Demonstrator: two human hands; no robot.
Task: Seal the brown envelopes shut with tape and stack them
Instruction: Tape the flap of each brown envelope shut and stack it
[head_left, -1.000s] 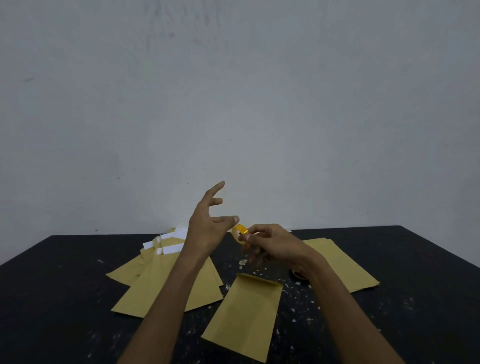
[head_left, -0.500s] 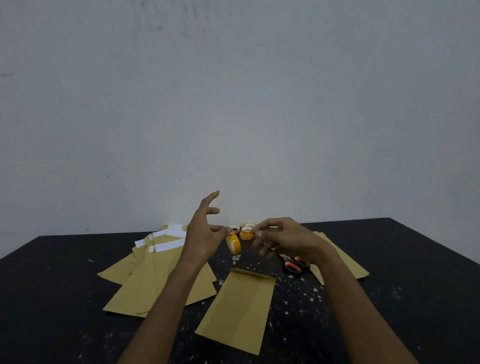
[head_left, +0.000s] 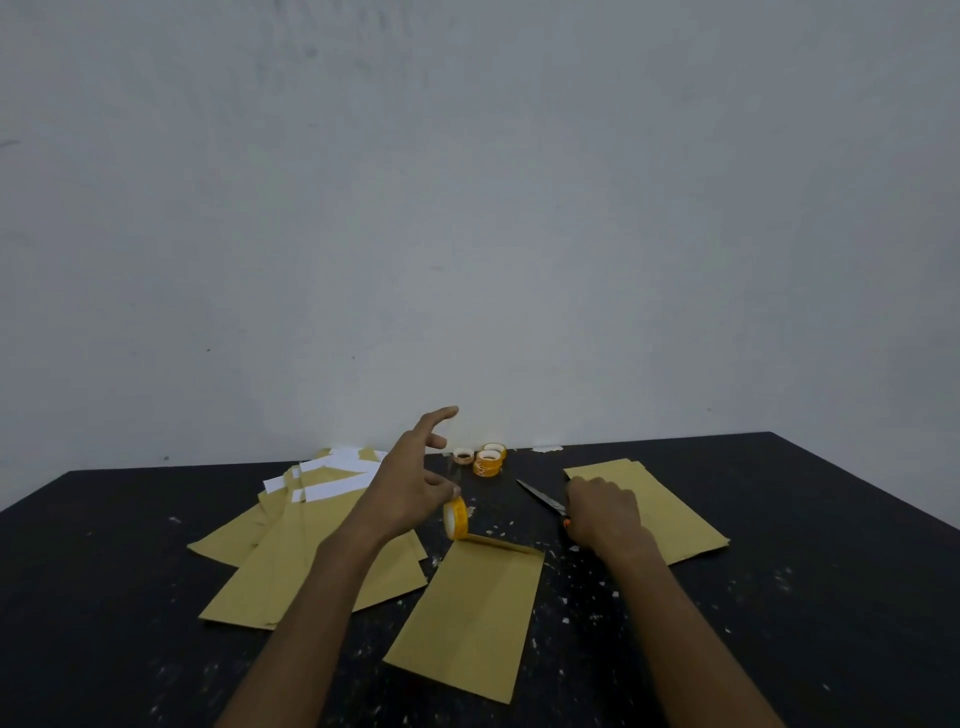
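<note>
Currently in work: we record one brown envelope (head_left: 470, 618) lying flat on the black table (head_left: 779, 597), between the two forearms, turned slightly clockwise.
Far edge of that envelope: a narrow darker band runs along it from the roll; we cannot tell whether it is tape or flap.
Yellow tape roll (head_left: 455, 518): stands on edge at the envelope's far left corner, touching it.
Left hand (head_left: 410, 493): thumb and a lower finger pinch the roll from above; the index finger is raised and straight, clear of the roll.
Right hand (head_left: 602, 512): knuckles up, fingers curled down and gripping the orange handles of the scissors (head_left: 543, 499).
Scissor blades: lie on the table, pointing away and to the left.
Left pile (head_left: 311, 545): several brown envelopes fanned loosely, white strips showing at their far ends, partly under the left forearm.
Right stack (head_left: 670, 509): brown envelopes lying squared up, just beyond the right hand.
Spare tape rolls (head_left: 488, 460): three small rolls grouped near the table's far edge.
Table surface: flecked with pale scraps.
</note>
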